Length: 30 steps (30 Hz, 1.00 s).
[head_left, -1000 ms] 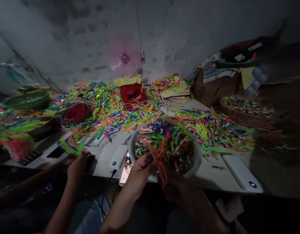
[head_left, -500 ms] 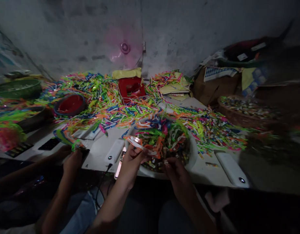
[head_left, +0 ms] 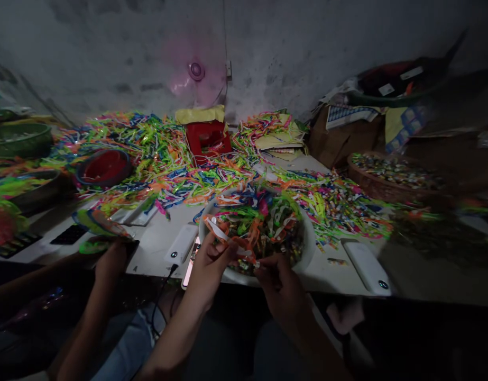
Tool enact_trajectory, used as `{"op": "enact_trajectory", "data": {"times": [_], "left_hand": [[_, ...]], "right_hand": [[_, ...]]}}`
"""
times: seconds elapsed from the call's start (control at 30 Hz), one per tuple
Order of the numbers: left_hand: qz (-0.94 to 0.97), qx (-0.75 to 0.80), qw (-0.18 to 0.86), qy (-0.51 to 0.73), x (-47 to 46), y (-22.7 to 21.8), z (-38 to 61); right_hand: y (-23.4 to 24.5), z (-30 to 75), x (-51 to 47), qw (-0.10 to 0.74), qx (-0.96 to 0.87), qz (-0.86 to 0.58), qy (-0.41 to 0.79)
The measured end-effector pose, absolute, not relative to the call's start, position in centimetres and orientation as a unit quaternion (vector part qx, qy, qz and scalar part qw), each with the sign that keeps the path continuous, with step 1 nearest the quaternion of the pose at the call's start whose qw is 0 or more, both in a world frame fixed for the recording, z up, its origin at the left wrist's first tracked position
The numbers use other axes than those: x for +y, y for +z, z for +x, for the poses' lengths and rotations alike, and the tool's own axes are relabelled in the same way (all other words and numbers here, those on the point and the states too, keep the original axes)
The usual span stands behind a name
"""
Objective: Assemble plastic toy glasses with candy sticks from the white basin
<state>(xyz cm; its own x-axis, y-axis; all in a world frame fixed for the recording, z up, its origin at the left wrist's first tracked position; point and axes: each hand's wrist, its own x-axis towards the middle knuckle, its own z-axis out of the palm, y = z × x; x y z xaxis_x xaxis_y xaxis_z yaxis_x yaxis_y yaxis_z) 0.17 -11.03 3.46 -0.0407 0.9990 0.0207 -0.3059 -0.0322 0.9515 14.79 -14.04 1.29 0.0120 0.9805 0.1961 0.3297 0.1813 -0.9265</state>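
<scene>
My left hand [head_left: 208, 267] is closed on an orange and white plastic strip [head_left: 223, 236] at the near rim of a white bowl [head_left: 311, 248]. The bowl is heaped with coloured strips and small wrapped pieces. My right hand [head_left: 279, 280] is pinched at the strip's right end, holding a small piece I cannot make out. Both hands sit just over the bowl's front edge. To the left, another person's hand [head_left: 111, 259] holds a green strip.
Coloured strips [head_left: 164, 169] cover the white table. A red bowl [head_left: 103, 168], a red stool [head_left: 206, 138], a green basket [head_left: 17, 140] and a brown basket [head_left: 386, 177] stand around. White power banks [head_left: 366, 267] [head_left: 182, 243] and a phone [head_left: 190, 264] lie near the front edge. A pink fan [head_left: 196, 71] is at the wall.
My hands went from below the bowl's edge up to its front rim with the orange strip, and my right hand reached the strip's end. The view shifted slightly left.
</scene>
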Motion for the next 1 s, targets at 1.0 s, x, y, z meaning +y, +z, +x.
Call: {"op": "enact_trajectory", "data": {"times": [1.0], "left_hand": [[0.501,0.474,0.512,0.512,-12.8,5.2,-1.1]], "right_hand": [[0.3,14.5,-13.8,0.393,-0.606,-0.43,0.542]]}}
